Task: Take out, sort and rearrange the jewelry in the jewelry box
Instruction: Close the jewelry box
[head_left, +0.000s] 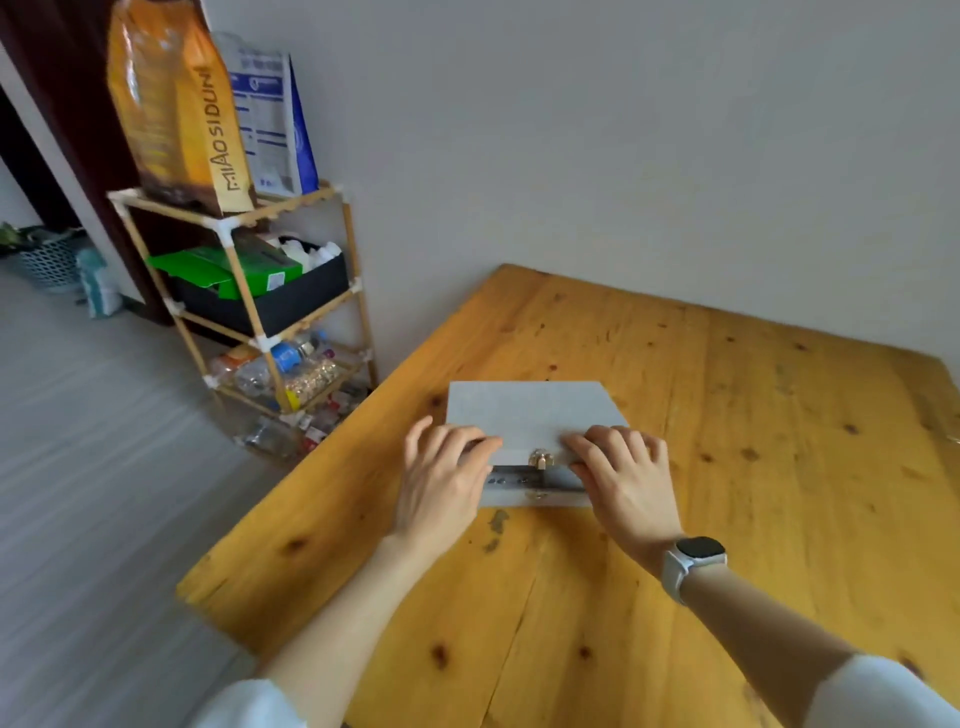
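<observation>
A pale grey jewelry box (530, 410) sits on the wooden table (753, 467) in front of me. Its lid is raised a little at the front, leaving a dark gap where small jewelry pieces show dimly. A gold clasp (541, 460) hangs at the middle of the lid's front edge. My left hand (441, 478) holds the lid's front left corner, fingers on top. My right hand (623, 473) holds the front right corner the same way; a white smartwatch is on that wrist. Most of the box's inside is hidden.
The table's left edge drops off to a grey floor. A bamboo shelf rack (249, 312) stands left of the table against the wall, with bags on top and bottles below. The white wall runs along the table's far side.
</observation>
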